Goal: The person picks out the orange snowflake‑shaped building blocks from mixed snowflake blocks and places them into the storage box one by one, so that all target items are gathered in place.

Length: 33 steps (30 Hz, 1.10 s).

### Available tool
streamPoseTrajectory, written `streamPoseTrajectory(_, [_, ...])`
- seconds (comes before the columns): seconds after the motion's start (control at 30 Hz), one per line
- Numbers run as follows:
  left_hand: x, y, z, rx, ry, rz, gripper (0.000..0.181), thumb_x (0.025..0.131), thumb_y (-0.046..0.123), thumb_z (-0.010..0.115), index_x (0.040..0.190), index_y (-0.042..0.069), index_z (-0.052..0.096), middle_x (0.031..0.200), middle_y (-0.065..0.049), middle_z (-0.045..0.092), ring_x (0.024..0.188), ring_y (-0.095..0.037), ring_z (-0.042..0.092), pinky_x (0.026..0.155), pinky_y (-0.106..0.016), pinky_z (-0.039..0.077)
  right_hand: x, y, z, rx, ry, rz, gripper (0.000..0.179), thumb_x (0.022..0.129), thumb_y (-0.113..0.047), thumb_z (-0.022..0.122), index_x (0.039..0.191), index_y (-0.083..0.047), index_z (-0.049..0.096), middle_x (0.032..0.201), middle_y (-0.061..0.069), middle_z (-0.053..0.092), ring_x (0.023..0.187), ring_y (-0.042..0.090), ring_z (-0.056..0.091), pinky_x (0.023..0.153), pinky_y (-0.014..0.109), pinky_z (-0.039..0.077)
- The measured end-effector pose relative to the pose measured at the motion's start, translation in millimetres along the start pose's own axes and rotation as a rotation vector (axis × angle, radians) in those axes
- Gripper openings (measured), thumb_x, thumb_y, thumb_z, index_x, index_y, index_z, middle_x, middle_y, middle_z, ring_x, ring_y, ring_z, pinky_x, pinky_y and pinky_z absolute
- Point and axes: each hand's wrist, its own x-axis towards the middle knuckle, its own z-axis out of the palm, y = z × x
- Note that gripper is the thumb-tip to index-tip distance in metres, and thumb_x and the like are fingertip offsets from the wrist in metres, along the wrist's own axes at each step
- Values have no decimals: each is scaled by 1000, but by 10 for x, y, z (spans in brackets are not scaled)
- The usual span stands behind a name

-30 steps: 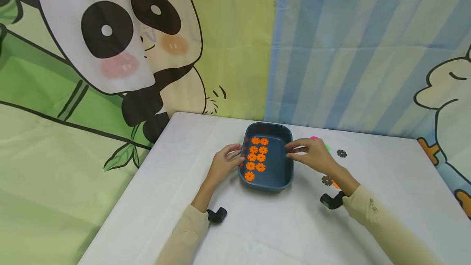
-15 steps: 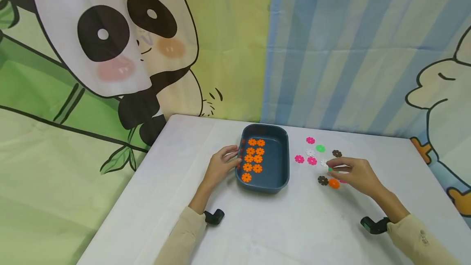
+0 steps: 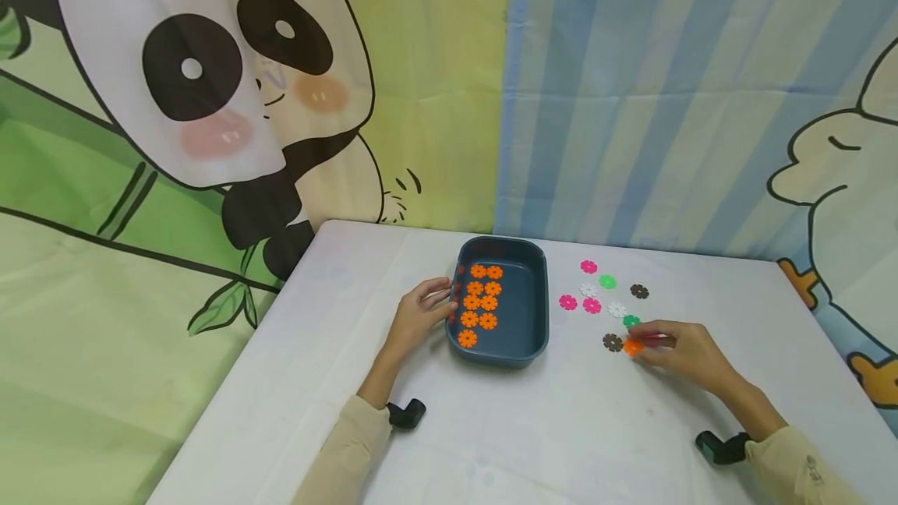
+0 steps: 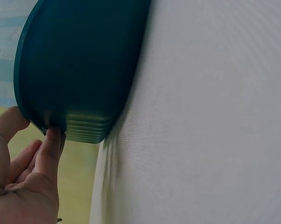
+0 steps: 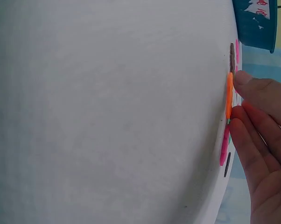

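Note:
A dark blue-green rectangular tub [image 3: 529,310] stands on the white table, with several orange notched plastic discs [image 3: 488,302] in its left half. My left hand [image 3: 415,318] holds the tub's left rim; in the left wrist view, its thumb and fingers [image 4: 49,154] meet at the edge. To the right, my right hand [image 3: 684,349] is low over a loose orange disc [image 3: 632,347]. In the right wrist view, the thumb [image 5: 259,91] and fingertips lie by this disc [image 5: 229,95], which is flat on the table. A pink disc [image 5: 224,149] sits beside it, partly hidden in the head view.
Loose discs lie right of the tub: several pink [image 3: 592,305], two white [image 3: 616,309], two green [image 3: 607,282] and two brown [image 3: 613,343]. A patterned curtain [image 3: 631,100] hangs behind the table's far edge. Black wrist cameras [image 3: 407,414] are worn on both wrists.
My right hand has moved from the tub's right side rightward and down to the loose orange disc. The left hand stays on the tub rim. The head view has shifted slightly.

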Motion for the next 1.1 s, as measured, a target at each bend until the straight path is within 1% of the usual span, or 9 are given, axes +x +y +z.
streamPoseTrajectory(0.07, [-6,3,-1,-2,1,-1,58,89,4,71,138,-11,44,140,-26,47,129,-37,48,95,-21,50,-1,6,0,4,-3,0,37,74,-17,86,109,-13,75,105,-1,73,97,13,68,77,11,53])
streamPoseTrajectory(0.17, [-7,-1,-2,-4,3,-4,57,89,4,71,138,-10,45,140,-26,48,129,-37,48,95,-22,50,-1,11,4,1,-2,-7,36,74,-16,87,108,-13,75,104,-1,73,97,18,69,77,11,53])
streamPoseTrajectory(0.23, [-8,-2,0,-7,7,-3,56,89,3,70,137,-10,45,140,-26,48,129,-37,48,95,-22,50,-2,12,7,-2,-1,-13,35,74,-16,86,107,-14,75,103,-1,73,97,19,69,77,11,53])
streamPoseTrajectory(0.53, [1,-7,9,-12,14,3,55,88,0,70,137,-11,45,140,-27,48,129,-39,48,95,-24,51,15,22,27,-19,13,-60,35,73,-12,87,106,-12,75,101,-2,73,94,10,68,77,11,54])
streamPoseTrajectory(0.73, [0,-4,3,-17,11,3,55,89,0,69,136,-11,45,139,-27,48,129,-39,48,95,-23,50,18,32,41,-32,24,-83,36,71,-12,88,105,-10,75,100,1,73,92,12,69,76,12,54])
streamPoseTrajectory(0.87, [-6,-1,4,-22,14,3,54,88,-1,69,136,-12,46,139,-28,48,128,-38,49,95,-24,51,29,4,44,-75,38,-86,36,71,-11,88,105,-11,76,101,0,73,93,13,68,76,12,54])
streamPoseTrajectory(0.93, [-9,-3,6,-29,17,5,53,88,-2,69,136,-12,46,139,-28,48,128,-38,49,95,-25,51,43,-24,44,-96,46,-92,37,70,-10,88,105,-11,76,102,1,73,93,16,68,76,15,56])
streamPoseTrajectory(1.1, [-12,9,11,-30,17,6,55,88,0,70,136,-11,46,139,-28,48,128,-37,49,94,-25,52,121,-169,35,-117,51,-114,37,73,-13,87,108,-10,75,102,3,73,89,22,69,72,29,60])
